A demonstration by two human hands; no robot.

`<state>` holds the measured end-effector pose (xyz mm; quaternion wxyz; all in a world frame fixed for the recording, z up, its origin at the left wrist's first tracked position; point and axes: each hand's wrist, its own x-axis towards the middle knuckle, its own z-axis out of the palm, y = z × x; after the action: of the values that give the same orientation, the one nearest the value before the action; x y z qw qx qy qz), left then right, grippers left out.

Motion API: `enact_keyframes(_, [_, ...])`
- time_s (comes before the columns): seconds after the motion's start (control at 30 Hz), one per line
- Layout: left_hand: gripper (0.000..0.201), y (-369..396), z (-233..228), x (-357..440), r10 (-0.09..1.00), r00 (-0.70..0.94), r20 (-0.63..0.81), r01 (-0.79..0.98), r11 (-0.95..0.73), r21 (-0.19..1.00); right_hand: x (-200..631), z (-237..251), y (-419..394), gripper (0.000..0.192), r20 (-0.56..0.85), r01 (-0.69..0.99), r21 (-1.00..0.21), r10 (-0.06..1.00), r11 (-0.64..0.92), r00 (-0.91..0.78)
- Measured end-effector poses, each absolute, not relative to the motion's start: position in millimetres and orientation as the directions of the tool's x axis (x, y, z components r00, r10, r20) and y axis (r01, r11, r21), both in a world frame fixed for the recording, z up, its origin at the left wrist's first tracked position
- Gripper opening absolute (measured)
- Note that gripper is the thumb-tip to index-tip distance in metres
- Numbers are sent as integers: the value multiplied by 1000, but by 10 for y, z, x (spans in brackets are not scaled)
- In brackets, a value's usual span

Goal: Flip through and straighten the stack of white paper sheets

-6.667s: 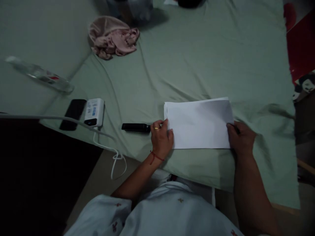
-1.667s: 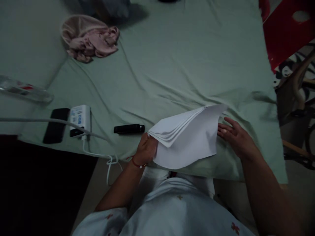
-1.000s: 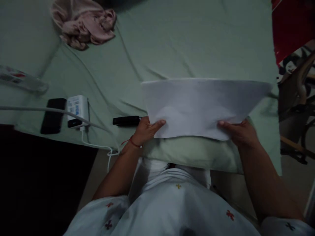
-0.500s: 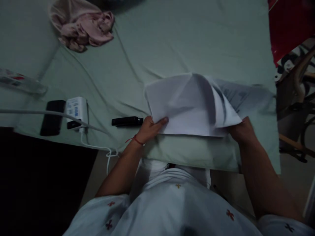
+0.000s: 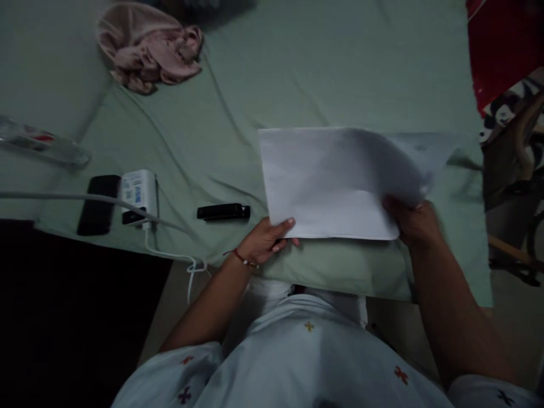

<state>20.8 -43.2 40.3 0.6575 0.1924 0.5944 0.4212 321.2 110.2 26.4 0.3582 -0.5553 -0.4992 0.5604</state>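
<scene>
White sheets of paper lie over the front part of the green-covered table, their right part curved up and shaded. My left hand is closed on the lower left corner, thumb on top and fingers beneath the edge. At the lower right, my right hand grips the paper's bent edge, thumb over the sheets. Beyond it, another part of the paper extends to the right, blurred. A black stapler rests on the cloth just left of my left hand.
A black phone and a white power adapter with a white cable lie at the left. Behind them is a clear plastic bottle. A crumpled pink cloth sits at the back left. The green tablecloth ends near the right.
The raised sheet's pointed fold at the right has come down and the printed page beneath is now covered. The paper lies flatter and squarer, and my left hand has moved slightly right and down.
</scene>
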Motion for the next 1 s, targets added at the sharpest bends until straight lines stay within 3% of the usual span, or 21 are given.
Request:
enact_keyframes(0.17, [57,-453,388,270,811,-122,-572,-244,534,809,3208,223,1170,52,-397,171,-908,916,-382,-64])
enact_keyframes(0.27, [54,-476,393,272,824,-94,-559,-214,531,820,3237,205,1191,52,-368,174,-920,927,-351,-78])
enact_keyframes(0.43, [60,-480,428,296,828,-67,-556,-370,497,785,3265,235,1199,46,-296,154,-948,948,-277,-117])
enact_keyframes(0.6, [63,-475,431,344,806,-45,-590,-359,538,763,3238,269,1206,44,-330,101,-942,937,-320,-112])
enact_keyframes(0.83, [57,-516,421,333,807,-105,-581,-302,531,791,3299,353,1138,60,-566,62,-818,781,-572,-263])
enact_keyframes(1.0, [52,-557,378,280,778,-157,-608,-293,551,781,3342,359,1014,53,-620,165,-782,725,-601,-300])
